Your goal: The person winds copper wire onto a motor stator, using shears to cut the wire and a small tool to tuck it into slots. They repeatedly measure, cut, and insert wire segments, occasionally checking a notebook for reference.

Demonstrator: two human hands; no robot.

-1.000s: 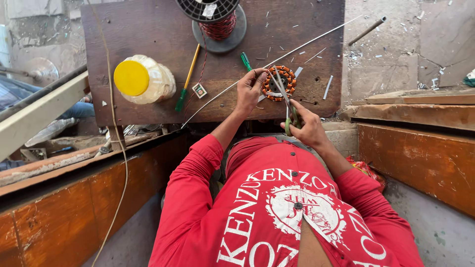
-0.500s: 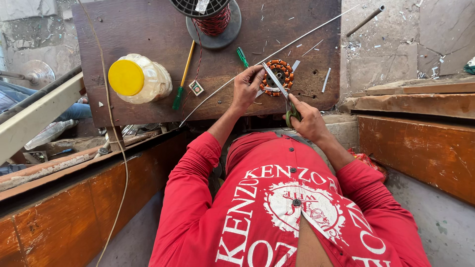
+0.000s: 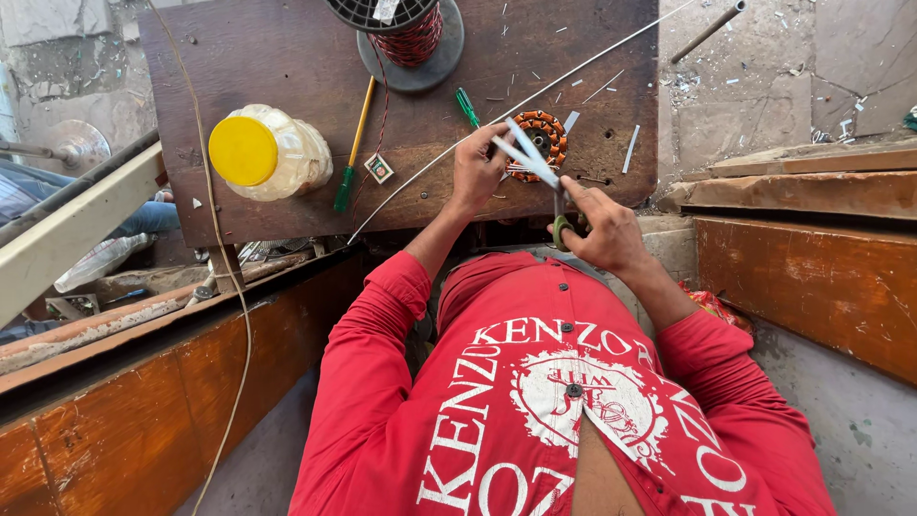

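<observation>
On the dark wooden board (image 3: 287,57) lies a ring-shaped motor stator (image 3: 543,134) wound with copper wire. My left hand (image 3: 478,170) rests on the board and holds the stator's near left side. My right hand (image 3: 604,225) grips the green handles of a pair of scissors (image 3: 533,161), whose blades are spread open and point up over the stator. Both arms wear red sleeves.
A plastic jar with a yellow lid (image 3: 263,153) stands at the board's left. A green-tipped screwdriver (image 3: 350,153), a small green tool (image 3: 467,107), a spool of red wire (image 3: 409,33) and a long thin metal rod (image 3: 535,96) lie on the board. Wooden planks (image 3: 812,277) flank me.
The scissors' blades have spread wider and lifted over the stator. My left hand stays on the stator. The view shifted slightly.
</observation>
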